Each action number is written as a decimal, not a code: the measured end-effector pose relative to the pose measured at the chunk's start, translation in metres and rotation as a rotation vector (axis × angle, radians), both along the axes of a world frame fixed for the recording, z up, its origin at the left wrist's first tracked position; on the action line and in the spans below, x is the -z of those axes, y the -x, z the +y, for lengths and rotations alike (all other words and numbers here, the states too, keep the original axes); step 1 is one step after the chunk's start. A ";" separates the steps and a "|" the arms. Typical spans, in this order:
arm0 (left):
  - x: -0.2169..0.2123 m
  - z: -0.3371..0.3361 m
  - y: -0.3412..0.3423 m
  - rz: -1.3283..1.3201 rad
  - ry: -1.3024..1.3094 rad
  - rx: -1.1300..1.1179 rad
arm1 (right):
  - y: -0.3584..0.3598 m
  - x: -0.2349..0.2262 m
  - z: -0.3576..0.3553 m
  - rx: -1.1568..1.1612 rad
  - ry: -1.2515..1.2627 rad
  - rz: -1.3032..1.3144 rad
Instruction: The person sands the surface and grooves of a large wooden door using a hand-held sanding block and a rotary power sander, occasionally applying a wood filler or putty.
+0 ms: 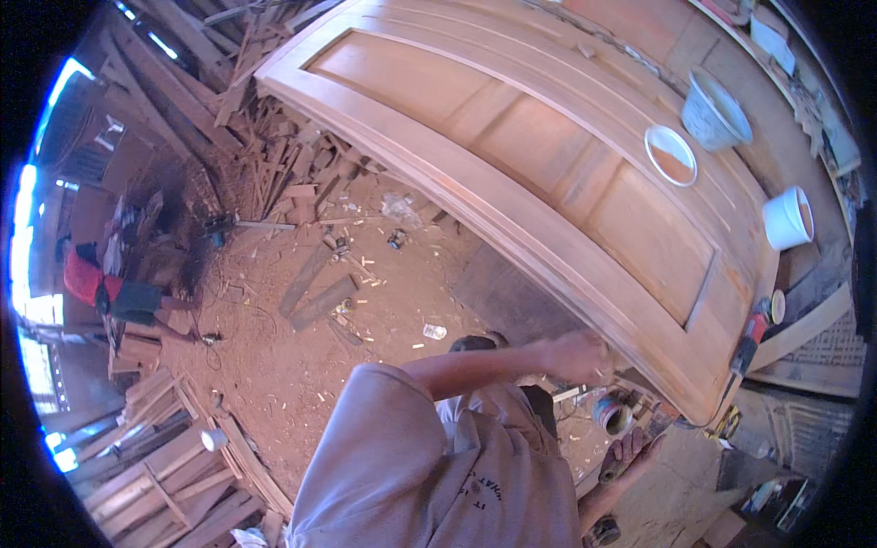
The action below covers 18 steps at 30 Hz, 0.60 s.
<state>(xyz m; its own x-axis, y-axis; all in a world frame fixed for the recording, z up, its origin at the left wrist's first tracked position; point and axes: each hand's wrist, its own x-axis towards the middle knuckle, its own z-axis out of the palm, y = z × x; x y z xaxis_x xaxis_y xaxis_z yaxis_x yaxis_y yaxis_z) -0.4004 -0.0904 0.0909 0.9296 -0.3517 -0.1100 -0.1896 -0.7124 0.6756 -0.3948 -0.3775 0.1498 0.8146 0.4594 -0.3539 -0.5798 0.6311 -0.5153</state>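
A large panelled wooden door (539, 215) lies on its side across the upper right, its long edge nearest me. My left hand (582, 357) is closed against that edge near its right end; whatever it grips is hidden. Lower and to the right, my right hand (630, 457) is turned palm up with its fingers curled around a small brownish thing I cannot make out. An open tin (612, 416) with stained sides stands between the hands, below the door. On the door sits a white bowl (670, 155) of brown powder or paste.
A pale bucket (715, 110) and a white tub (788, 219) stand beyond the door. A red-and-black power tool (754, 333) rests by its right end. Offcuts (301, 164) and planks (174, 466) lie left. Another person (110, 288) in red bends at far left near a cord.
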 end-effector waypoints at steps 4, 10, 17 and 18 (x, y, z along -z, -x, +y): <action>0.028 -0.032 0.100 0.018 0.196 -0.143 | -0.004 -0.014 0.014 0.008 0.038 0.006; 0.245 -0.014 0.297 0.219 0.102 -0.982 | -0.023 0.020 0.010 -0.276 -0.250 0.023; 0.217 -0.011 0.452 0.734 0.192 -1.858 | -0.006 0.018 0.045 -0.249 -0.113 0.108; 0.212 -0.010 0.463 0.753 0.237 -1.834 | -0.001 0.014 0.051 -0.267 -0.116 0.082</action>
